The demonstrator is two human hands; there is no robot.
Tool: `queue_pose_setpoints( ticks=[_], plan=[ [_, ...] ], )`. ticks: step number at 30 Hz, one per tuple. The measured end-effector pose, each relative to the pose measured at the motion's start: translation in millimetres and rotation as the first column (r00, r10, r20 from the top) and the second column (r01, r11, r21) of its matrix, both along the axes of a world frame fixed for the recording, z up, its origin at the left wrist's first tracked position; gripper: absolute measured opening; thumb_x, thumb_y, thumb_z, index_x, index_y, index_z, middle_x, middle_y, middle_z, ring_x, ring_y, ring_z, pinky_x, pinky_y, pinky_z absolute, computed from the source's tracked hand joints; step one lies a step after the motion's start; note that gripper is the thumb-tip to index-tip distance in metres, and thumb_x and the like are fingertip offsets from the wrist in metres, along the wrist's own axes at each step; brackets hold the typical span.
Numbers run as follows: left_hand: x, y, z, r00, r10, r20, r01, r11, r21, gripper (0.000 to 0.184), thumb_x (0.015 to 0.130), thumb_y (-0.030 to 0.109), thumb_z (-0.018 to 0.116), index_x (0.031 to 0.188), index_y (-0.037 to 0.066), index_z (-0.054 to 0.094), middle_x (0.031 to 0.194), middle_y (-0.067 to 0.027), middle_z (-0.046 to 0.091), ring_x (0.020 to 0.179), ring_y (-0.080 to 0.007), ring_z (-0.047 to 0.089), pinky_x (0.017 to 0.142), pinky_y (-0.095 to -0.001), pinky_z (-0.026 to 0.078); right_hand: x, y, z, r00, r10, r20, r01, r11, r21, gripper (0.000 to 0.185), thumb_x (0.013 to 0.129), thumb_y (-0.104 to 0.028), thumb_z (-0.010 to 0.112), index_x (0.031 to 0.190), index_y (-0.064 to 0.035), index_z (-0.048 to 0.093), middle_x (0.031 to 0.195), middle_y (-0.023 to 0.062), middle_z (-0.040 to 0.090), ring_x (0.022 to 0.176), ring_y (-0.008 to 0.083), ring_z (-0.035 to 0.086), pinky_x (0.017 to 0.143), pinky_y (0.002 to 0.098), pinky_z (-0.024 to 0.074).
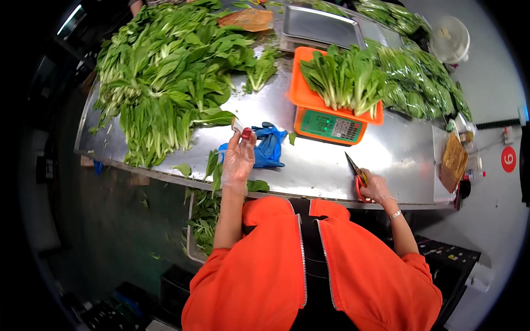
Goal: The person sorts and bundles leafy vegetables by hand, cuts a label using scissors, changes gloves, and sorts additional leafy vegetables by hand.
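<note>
My left hand (pixel 238 164), in a thin clear glove, is raised over the table's front edge. Its fingertips pinch a small red-and-white item (pixel 246 133), too small to name for certain. Just behind it on the metal lies a crumpled blue plastic bag or glove (pixel 269 148). My right hand (pixel 377 188) grips the red handles of a pair of scissors (pixel 353 165) near the front edge, blades pointing away to the left. Beyond the scissors stands an orange scale (pixel 320 126) with a lit green display, and a bunch of leafy greens (pixel 348 80) rests on its pan.
A big heap of leafy greens (pixel 165 71) covers the left of the metal table (pixel 232 110). Plastic-wrapped greens (pixel 419 83) lie at the right, behind a brown block (pixel 454 163). A metal tray (pixel 320 26) sits at the back. Below the front edge is a crate of leaves (pixel 203 220).
</note>
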State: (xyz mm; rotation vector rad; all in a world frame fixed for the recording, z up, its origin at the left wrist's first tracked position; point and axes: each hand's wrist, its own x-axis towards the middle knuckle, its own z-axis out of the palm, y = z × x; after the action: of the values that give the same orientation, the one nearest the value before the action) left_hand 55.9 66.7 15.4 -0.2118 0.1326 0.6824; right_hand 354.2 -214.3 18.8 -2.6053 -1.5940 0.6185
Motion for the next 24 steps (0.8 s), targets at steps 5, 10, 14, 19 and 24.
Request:
queue_pose_setpoints(
  ticks=[5,10,14,19,24],
  plan=[
    [-1.7,-14.5,30.8,0.855,0.287,-0.431,-0.062,0.883,0.465,0.02,0.084,0.008,0.047,0.103,0.002,0.049,0.096,-0.0129,0.056,0.088,-0.0243,0.058,0.062,-0.0253,0.055,-17.0,9.6,4.9,0.348,-0.382,-0.856,0.486,0.854,-0.184,0.034,0.078,-0.005,0.054,0.111,-0.0058,0.046,0.067,0.0018,0.05,0.054,0.0084,0.047,0.048,0.0225,0.0408],
    [0.4,-21.4,34.3,0.776,0.333,-0.535,0.015,0.839,0.544,0.025,0.085,0.019,0.05,0.104,0.003,0.048,0.098,-0.0128,0.056,0.087,-0.0256,0.059,0.063,-0.028,0.055,-65.3,67.1,21.7,0.494,-0.017,-0.869,0.373,0.907,0.194,0.038,0.072,-0.013,0.067,0.102,-0.0057,0.045,0.076,0.0005,0.047,0.069,0.0094,0.046,0.064,0.0229,0.0408],
    [1.2,-24.4,42.8,0.879,0.246,-0.409,-0.028,0.882,0.471,0.024,0.086,0.023,0.049,0.101,0.005,0.051,0.099,-0.0134,0.055,0.092,-0.0248,0.056,0.069,-0.0336,0.054,-101.3,106.4,27.4,0.732,0.194,-0.653,0.173,0.875,0.453,0.046,0.067,-0.02,0.072,0.101,-0.0045,0.045,0.077,0.0066,0.052,0.07,0.0146,0.05,0.065,0.0258,0.042],
    [1.9,-21.1,8.8,1.0,0.024,-0.002,-0.024,0.995,0.092,0.023,0.086,0.025,0.049,0.102,0.009,0.051,0.09,-0.0117,0.053,0.085,-0.0202,0.052,0.078,-0.0404,0.048,-127.6,133.4,34.6,0.796,0.302,-0.525,0.058,0.825,0.563,0.051,0.063,-0.026,0.074,0.1,-0.0039,0.047,0.079,0.0078,0.055,0.061,0.0145,0.052,0.059,0.0277,0.0446],
    [13.3,-26.2,2.2,0.996,0.032,-0.082,-0.04,0.994,-0.097,0.03,0.081,0.009,0.055,0.107,-0.004,0.044,0.089,-0.0106,0.051,0.085,-0.0178,0.053,0.079,-0.0288,0.05,-136.0,141.3,33.6,0.755,0.234,-0.613,0.139,0.856,0.498,0.05,0.064,-0.026,0.074,0.1,-0.0034,0.047,0.076,0.0063,0.053,0.062,0.0119,0.051,0.058,0.0256,0.0433]
  ],
)
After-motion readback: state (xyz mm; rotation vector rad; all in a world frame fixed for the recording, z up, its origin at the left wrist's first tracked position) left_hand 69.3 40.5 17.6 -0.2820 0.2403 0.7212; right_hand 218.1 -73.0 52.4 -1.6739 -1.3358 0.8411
